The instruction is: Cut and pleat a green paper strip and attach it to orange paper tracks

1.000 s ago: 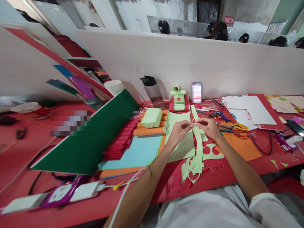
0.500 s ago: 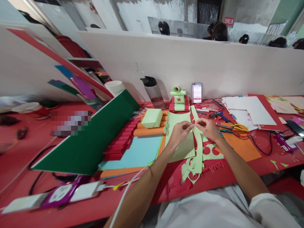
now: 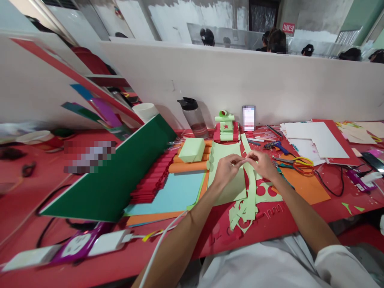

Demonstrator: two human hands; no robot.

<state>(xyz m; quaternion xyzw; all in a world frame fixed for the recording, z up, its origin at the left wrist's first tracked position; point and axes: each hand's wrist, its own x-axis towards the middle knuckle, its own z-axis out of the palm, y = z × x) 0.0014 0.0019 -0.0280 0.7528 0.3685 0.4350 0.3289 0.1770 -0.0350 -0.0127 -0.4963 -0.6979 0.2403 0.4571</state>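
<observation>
Just right of centre, left hand (image 3: 226, 170) and right hand (image 3: 263, 163) are pinched, contents indiscernible; the green strip (image 3: 251, 189), probably light, creasable, is best edge-held.

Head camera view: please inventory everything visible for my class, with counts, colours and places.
Table: 1, red, foreground
Partition: 1, white, behind table
Other people: several, beyond partition
Board: 1, green, left
Bottle: 1, clear, black-lidded, by partition
Paper model: 1, green and red, beside bottle
Lit phone: 1, whitish, beside model
Rolls: several, orange, left of centre
Block: 1, pale green, atop rolls
Folded strips: many, red, beside rolls
Sheet: 1, blue, before rolls
Large sheet: 1, pale green, centre
Scraps: many, pale green, centre front
Scissors: count unclear, yellow and orange handles, right
Papers: several, white, right
Power strips: 2, purple-white, front left, right edge
Smaller bits: many, mixed, scattered
Left hand: 1, centre, pinching
Right hand: 1, centre, touching left hand
</observation>
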